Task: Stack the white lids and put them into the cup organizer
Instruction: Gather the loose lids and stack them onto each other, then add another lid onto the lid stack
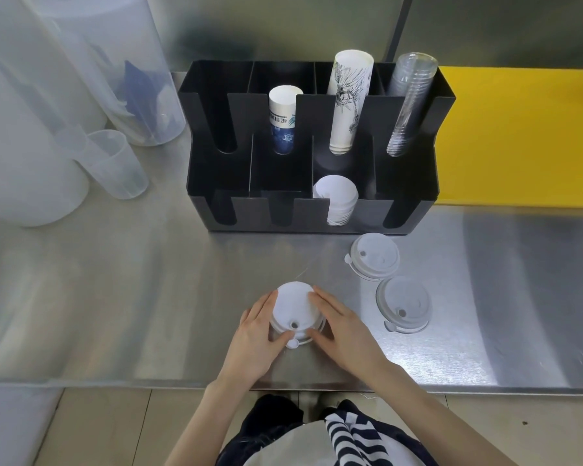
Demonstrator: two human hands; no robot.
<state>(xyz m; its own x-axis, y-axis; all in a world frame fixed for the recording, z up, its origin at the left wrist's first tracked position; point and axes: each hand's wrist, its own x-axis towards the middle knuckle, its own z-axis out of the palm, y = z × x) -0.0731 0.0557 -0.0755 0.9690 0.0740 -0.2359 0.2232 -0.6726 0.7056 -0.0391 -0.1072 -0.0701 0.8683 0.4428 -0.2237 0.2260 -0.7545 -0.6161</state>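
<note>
Head view: both hands squaring up a small stack of white lids on the steel bench.

Your left hand (258, 331) and right hand (342, 326) cup the lid stack (295, 311) from either side, each grip pressed against its rim, thumbs at the near edge by the tab. It looks like more than one lid nested, though how many you cannot tell. Two loose lids lie to the right: one (375, 257) just in front of the black cup organizer (216, 169), the other (404, 304) nearer you, their rims almost touching. To do this step well, press evenly until the rims seat flush, keep the tabs lined up, then add the two loose lids before lifting. A front compartment already holds white lids (335, 196); that slot seems the likely target.
</note>
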